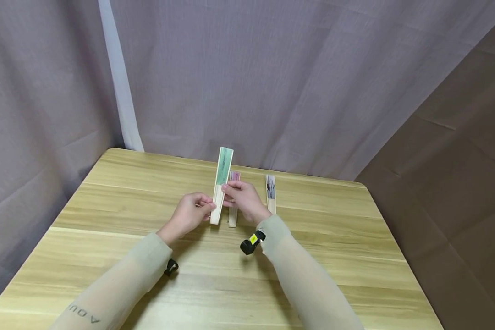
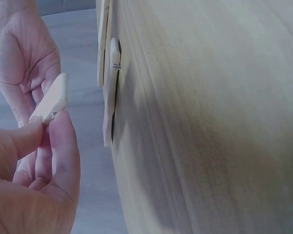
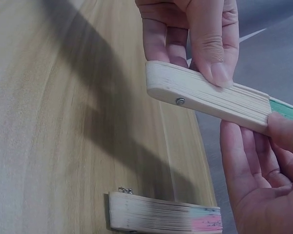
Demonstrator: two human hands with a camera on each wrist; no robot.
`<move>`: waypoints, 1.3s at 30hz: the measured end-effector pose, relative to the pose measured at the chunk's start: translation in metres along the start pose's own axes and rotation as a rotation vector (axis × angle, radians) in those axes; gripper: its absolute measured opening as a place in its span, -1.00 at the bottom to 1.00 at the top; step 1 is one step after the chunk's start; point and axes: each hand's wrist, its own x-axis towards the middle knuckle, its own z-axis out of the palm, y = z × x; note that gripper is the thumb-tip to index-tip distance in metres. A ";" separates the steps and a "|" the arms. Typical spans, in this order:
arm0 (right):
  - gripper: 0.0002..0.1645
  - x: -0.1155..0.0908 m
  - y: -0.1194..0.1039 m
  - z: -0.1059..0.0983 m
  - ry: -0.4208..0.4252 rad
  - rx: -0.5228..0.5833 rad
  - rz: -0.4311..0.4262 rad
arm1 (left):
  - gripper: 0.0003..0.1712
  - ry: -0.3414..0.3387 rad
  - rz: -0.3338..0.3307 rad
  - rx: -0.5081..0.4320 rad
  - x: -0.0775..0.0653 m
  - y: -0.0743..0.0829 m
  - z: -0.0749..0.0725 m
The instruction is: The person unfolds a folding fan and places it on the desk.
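Both hands hold a folded green hand fan (image 1: 223, 172) above the wooden table, its green end pointing away and its bare wooden ribs toward me. My left hand (image 1: 191, 211) pinches the ribs near the riveted end between thumb and fingers. Higher up, where the ribs meet the green part, my right hand (image 1: 244, 199) grips it with thumb and fingers. In the right wrist view the closed ribs and the small metal rivet (image 3: 180, 101) show clearly. Behind the right hand a folded pink fan (image 1: 233, 221) lies on the table, partly hidden by that hand.
A third folded fan (image 1: 271, 187), with a dark pattern on pale ground, lies to the right, its near end behind the right wrist. The wooden table (image 1: 214, 284) ends at a grey curtain (image 1: 231, 82) at the back. A brown cloth (image 1: 445, 183) hangs along the right.
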 end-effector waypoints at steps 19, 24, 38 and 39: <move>-0.72 0.001 0.000 0.003 0.026 0.024 0.008 | -0.87 0.039 -0.027 -0.058 0.003 -0.005 -0.001; -0.72 0.000 -0.001 0.004 0.042 0.019 0.010 | -0.87 0.059 -0.027 -0.051 0.003 -0.004 0.000; -0.72 -0.002 -0.007 0.009 0.078 -0.011 -0.026 | -0.86 0.061 0.050 -0.024 0.002 -0.003 0.000; -0.73 -0.002 -0.007 0.010 0.079 -0.007 -0.029 | -0.86 0.065 0.047 -0.024 0.002 -0.004 -0.001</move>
